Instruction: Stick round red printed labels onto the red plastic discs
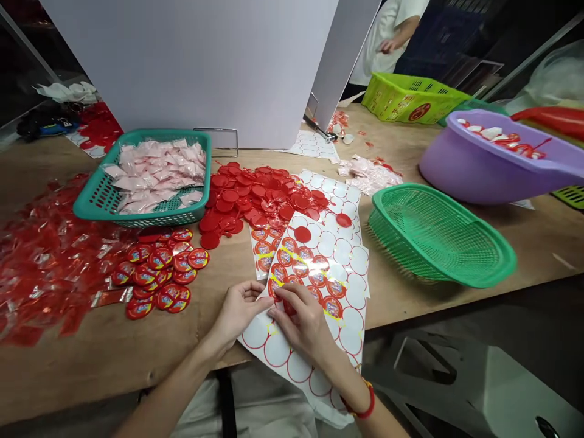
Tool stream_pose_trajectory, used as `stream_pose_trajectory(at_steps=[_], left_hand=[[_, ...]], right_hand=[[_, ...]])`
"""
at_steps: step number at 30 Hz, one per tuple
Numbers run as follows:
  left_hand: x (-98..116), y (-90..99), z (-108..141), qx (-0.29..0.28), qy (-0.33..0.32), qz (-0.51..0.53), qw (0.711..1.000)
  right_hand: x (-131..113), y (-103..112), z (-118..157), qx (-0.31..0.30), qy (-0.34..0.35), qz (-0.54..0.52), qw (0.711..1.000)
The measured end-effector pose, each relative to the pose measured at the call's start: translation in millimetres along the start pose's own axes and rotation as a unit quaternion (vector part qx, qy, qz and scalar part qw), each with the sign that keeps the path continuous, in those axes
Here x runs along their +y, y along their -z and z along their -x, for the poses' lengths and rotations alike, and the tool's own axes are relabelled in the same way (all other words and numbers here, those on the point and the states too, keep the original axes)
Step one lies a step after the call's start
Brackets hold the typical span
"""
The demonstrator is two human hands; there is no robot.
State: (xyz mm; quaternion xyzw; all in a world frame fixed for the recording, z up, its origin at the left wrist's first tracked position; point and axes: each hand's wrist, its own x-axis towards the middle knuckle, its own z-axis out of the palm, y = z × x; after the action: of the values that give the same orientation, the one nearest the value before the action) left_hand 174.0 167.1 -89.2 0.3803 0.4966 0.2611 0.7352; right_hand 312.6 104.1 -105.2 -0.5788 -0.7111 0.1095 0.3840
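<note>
A white sticker sheet (326,249) with round printed red stickers and bare peeled circles lies over the table's front edge. My left hand (241,310) is closed at the sheet's left edge, thumb and index finger pinching there beside a sticker. Close against it, my right hand (303,319) curls over the sheet; between its thumb and fingers shows a red disc (288,306), partly hidden. One plain red disc (302,234) rests on the sheet's upper part. Behind the sheet spreads a heap of plain red discs (260,194). Discs with printed stickers (159,258) are piled to the left.
A teal basket (205,182) holds small pink packets. Red clear wrappers (50,255) cover the table's left side. At right stand a green basket (495,261), a purple basin (438,161) and a lime crate (387,100). Behind a white panel (196,67), another person (387,42) stands.
</note>
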Motion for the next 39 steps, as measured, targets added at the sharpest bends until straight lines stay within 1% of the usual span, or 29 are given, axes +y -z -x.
stream_pose_trajectory(at_steps=[1, 5, 9, 12, 14, 16, 18, 20, 21, 23, 24, 25, 26, 27, 29, 31, 33, 35, 37, 39], left_hand=[[0, -0.7, 0, 0.002, -0.006, -0.006, 1.0], [1, -0.1, 1, -0.02, -0.018, -0.03, 0.999], [-1, 3.6, 1, -0.014, -0.049, -0.063, 0.997], [-1, 4.1, 2, -0.014, -0.068, -0.085, 0.994], [0, 3.0, 3, -0.015, -0.074, -0.097, 0.992], [0, 2.3, 4, -0.021, -0.078, -0.106, 0.991], [-2, 3.3, 4, -0.021, -0.088, -0.12, 0.989], [-7, 6.8, 3, -0.007, -0.102, -0.149, 0.983], [-10, 9.1, 3, 0.01, -0.116, -0.175, 0.978], [-16, 13.6, 3, 0.059, -0.161, -0.242, 0.955], [-19, 15.2, 3, 0.082, -0.189, -0.276, 0.939], [-21, 16.1, 3, 0.098, -0.215, -0.302, 0.923], [-23, 16.3, 3, 0.102, -0.233, -0.318, 0.913], [-23, 15.9, 3, 0.093, -0.24, -0.323, 0.911], [-23, 14.1, 3, 0.064, -0.229, -0.312, 0.92], [-21, 12.1, 2, 0.051, -0.202, -0.288, 0.935], [-19, 10.9, 1, 0.046, -0.179, -0.262, 0.947], [-18, 10.6, 1, 0.033, -0.166, -0.245, 0.955], [-18, 11.1, 1, 0.02, -0.161, -0.247, 0.955], [-19, 12.5, 1, 0.017, -0.165, -0.263, 0.951]], right_hand=[[-1, 0, 0, -0.007, 0.001, 0.002, 1.0], [-3, 2, -5, -0.031, -0.009, 0.006, 0.999], [-4, 7, -13, -0.083, -0.025, -0.041, 0.995], [-5, 14, -18, -0.121, -0.059, -0.083, 0.987], [-6, 17, -21, -0.129, -0.08, -0.099, 0.983], [-5, 18, -23, -0.13, -0.087, -0.112, 0.981], [-1, 20, -24, -0.135, -0.102, -0.126, 0.977], [6, 22, -23, -0.122, -0.145, -0.133, 0.973], [10, 23, -22, -0.101, -0.176, -0.133, 0.97], [18, 25, -21, -0.043, -0.236, -0.133, 0.962], [19, 26, -20, -0.018, -0.253, -0.134, 0.958], [19, 25, -19, -0.008, -0.256, -0.135, 0.957], [17, 24, -18, -0.014, -0.242, -0.131, 0.961], [14, 22, -17, -0.032, -0.213, -0.12, 0.969], [4, 15, -15, -0.083, -0.139, -0.071, 0.984], [-5, 6, -13, -0.125, -0.088, -0.011, 0.988], [-8, -3, -11, -0.145, -0.075, 0.024, 0.986], [-8, -8, -9, -0.146, -0.072, 0.035, 0.986], [-6, -9, -10, -0.136, -0.064, 0.036, 0.988], [-2, -6, -13, -0.132, -0.068, 0.023, 0.989]])
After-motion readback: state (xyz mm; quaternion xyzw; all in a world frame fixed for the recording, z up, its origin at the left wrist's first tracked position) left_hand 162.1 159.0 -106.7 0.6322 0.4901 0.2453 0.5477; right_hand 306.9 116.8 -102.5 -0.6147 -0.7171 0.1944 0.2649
